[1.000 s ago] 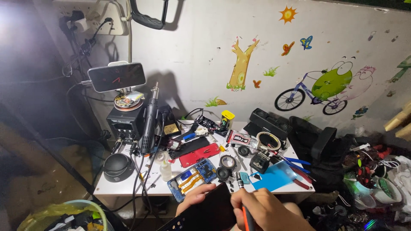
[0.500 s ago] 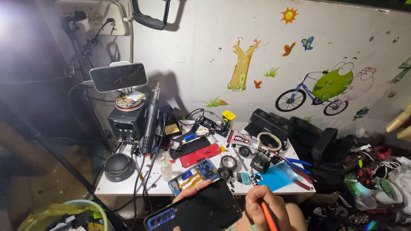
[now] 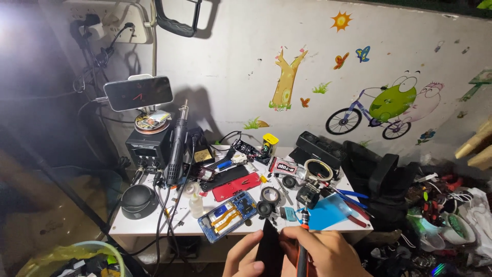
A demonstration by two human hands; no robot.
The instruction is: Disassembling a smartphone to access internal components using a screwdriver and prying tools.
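A cluttered white desk [image 3: 154,225] stands below. Just beneath its front edge, left fingers [image 3: 246,259] grip a dark panel [image 3: 269,249]; right fingers [image 3: 318,251] clasp a screwdriver [image 3: 302,241], best kept steady.

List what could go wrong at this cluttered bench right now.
The opened blue phone overhangs the table edge and may fall if bumped. The orange-tipped tool in the right hand points at the dark panel the left hand holds; a slip might scratch it.
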